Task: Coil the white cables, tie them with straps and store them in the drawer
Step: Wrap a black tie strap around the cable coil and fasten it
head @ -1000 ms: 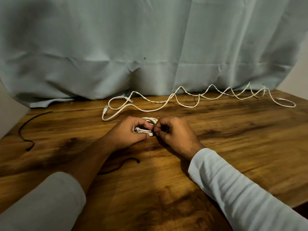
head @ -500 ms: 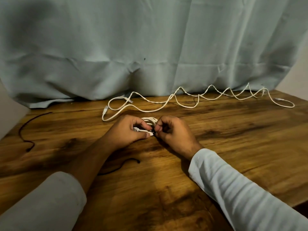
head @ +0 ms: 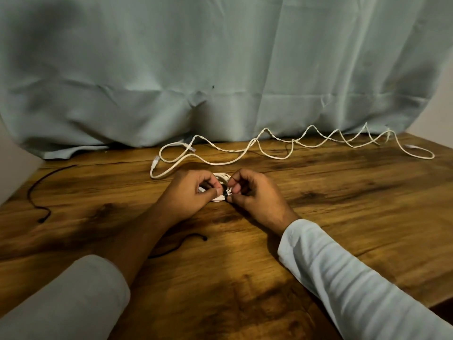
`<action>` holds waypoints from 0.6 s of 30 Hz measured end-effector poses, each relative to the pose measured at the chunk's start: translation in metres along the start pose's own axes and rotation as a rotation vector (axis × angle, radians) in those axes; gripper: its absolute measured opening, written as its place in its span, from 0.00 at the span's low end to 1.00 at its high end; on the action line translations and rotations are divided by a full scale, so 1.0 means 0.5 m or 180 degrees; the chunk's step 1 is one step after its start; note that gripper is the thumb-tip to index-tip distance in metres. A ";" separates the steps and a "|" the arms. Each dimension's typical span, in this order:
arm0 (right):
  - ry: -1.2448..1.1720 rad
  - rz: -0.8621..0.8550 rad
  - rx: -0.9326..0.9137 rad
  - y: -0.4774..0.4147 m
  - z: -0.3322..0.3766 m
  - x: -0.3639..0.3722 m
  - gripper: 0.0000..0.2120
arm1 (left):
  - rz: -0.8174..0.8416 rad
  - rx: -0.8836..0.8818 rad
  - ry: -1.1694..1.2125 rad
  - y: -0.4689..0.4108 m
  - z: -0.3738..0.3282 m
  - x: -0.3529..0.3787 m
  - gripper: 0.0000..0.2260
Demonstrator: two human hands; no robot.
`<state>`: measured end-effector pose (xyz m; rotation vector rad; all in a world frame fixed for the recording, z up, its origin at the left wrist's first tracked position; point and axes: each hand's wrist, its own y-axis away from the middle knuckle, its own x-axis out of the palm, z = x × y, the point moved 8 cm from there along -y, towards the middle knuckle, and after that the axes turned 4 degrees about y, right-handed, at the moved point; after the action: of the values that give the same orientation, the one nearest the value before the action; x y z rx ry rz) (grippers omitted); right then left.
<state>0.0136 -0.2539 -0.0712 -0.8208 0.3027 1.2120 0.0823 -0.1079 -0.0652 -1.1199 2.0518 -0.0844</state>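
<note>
A small coiled white cable (head: pixel 221 179) lies on the wooden table (head: pixel 343 204) at the centre, mostly hidden between my hands. My left hand (head: pixel 188 195) pinches the coil from the left. My right hand (head: pixel 255 192) pinches a thin black strap (head: pixel 225 193) at the coil's front. Behind them, a long loose white cable (head: pixel 277 157) snakes along the back of the table from left to right. No drawer is in view.
A black strap (head: pixel 36 190) lies curved at the table's left side. Another black strap (head: pixel 186 241) lies partly under my left forearm. A pale green curtain (head: pixel 220 69) hangs behind the table. The table's right edge (head: pixel 441 303) drops off at the lower right.
My hands have stayed on the coil with small finger movements. My right fingers have shifted slightly around the strap.
</note>
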 end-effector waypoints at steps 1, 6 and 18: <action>-0.0040 0.0009 0.0006 0.000 0.000 0.000 0.13 | 0.0008 0.0021 -0.0053 0.001 -0.002 0.001 0.02; -0.0078 0.0050 0.0068 -0.002 -0.003 0.000 0.12 | 0.0188 -0.0097 0.0064 0.002 0.002 -0.002 0.03; -0.0115 0.0059 0.0105 -0.008 -0.013 0.003 0.12 | 0.0288 -0.0303 0.0179 -0.004 0.017 -0.005 0.05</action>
<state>0.0189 -0.2580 -0.0749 -0.7681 0.3007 1.2350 0.0900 -0.1046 -0.0687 -1.0912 2.1732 0.0275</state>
